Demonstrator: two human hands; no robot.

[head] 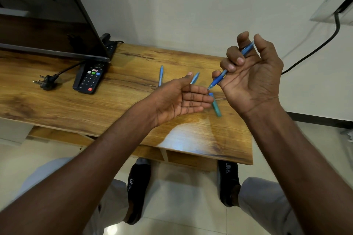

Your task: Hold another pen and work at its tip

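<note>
Your right hand (252,74) pinches the blue plastic pen (228,68), tip at your flat, straight-fingered left hand (181,99); next likely calls for a light touch.

The left hand (183,99) partly hides two pens (194,78).

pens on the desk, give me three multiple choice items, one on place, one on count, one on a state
1. Where is the remote?
A. on the floor
B. on the desk by the screen's corner
C. in the left hand

2. How many pens lie on the desk?
A. three
B. none
C. six

3. How is the left hand?
A. gripping a plug
B. a fist
C. open, fingers straight

Answers:
1 B, it rests beside the screen's corner.
2 A, pale pens and a teal one; the right hand holds another pen.
3 C, palm up, holding nothing.
</note>
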